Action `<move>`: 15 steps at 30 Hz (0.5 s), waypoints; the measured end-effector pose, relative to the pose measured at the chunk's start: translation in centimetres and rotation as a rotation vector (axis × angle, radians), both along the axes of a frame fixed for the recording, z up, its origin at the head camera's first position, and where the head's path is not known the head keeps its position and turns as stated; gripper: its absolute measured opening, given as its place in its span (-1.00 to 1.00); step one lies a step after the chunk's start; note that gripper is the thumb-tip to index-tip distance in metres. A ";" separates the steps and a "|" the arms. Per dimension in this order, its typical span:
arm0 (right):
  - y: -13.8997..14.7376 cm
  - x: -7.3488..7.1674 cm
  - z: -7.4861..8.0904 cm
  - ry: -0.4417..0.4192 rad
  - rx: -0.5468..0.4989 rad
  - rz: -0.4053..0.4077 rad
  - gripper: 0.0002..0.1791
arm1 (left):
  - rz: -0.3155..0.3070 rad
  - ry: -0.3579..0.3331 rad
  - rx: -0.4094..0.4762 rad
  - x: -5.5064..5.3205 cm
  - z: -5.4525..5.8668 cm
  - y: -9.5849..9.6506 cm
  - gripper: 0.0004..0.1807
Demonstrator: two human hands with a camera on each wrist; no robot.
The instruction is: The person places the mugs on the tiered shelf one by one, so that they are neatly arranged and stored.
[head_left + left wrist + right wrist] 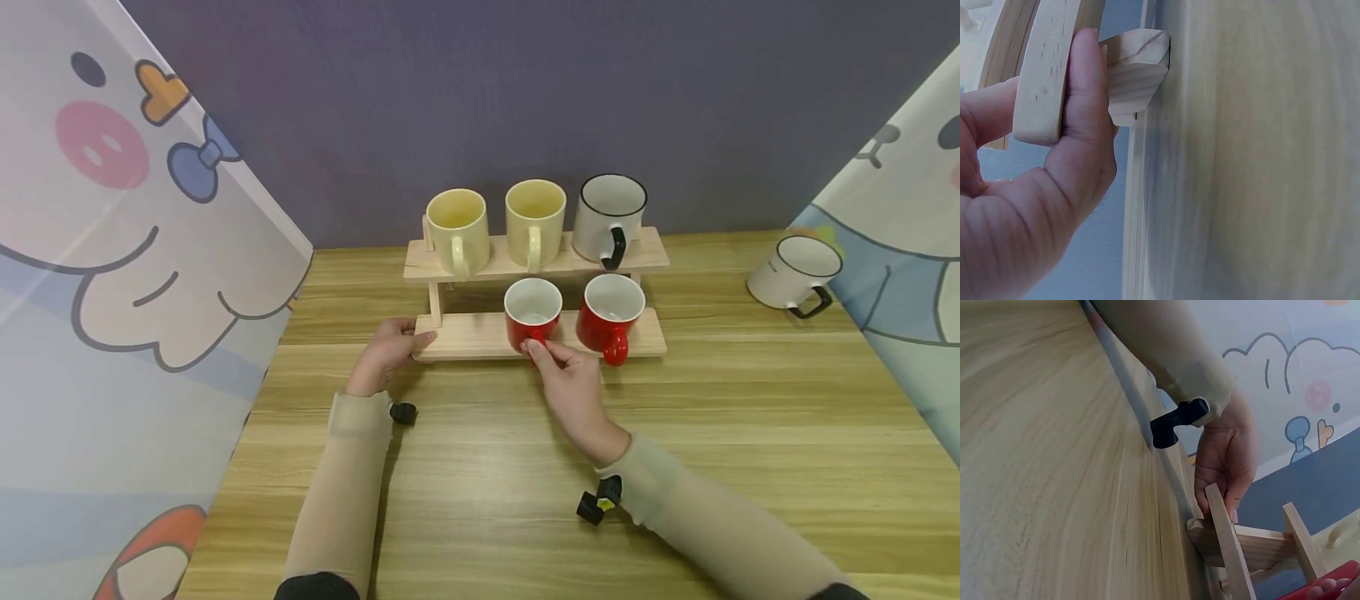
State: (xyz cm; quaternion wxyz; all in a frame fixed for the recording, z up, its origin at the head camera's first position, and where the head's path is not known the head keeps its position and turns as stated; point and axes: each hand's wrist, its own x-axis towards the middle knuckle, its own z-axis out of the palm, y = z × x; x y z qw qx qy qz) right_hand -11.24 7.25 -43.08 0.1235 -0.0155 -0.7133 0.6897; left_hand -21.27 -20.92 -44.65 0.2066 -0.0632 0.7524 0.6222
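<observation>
My left hand [381,357] grips the left end of a two-tier wooden rack [472,337] at its lower shelf. In the left wrist view, the thumb and fingers lie on either side of the board [1042,81]. With thumb and fingertips, my right hand [576,398] pinches the handle of a red mug [517,330] with a white inside, upright at the middle of the lower shelf. Just right of it stands a second red mug [596,329], its handle facing me. The right wrist view catches only a sliver of red mug [1310,592] at its lower corner.
On the upper shelf stand a yellow mug [477,242], another yellow mug [519,237] and a white mug [594,229] with black rim and handle. A similar white mug [776,282] is on the wooden table [480,492] at the right. Cartoon-printed panels [150,333] flank both sides.
</observation>
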 end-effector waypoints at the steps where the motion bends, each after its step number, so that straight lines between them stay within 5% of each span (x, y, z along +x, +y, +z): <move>1: 0.0 -0.1 -0.1 0.001 0.000 -0.004 -0.84 | -0.002 0.001 0.001 0.0 0.0 0.0 -0.55; 15: 0.7 -0.5 -0.2 -0.069 0.058 0.039 -0.73 | 0.002 0.005 0.005 0.1 0.0 0.0 -0.57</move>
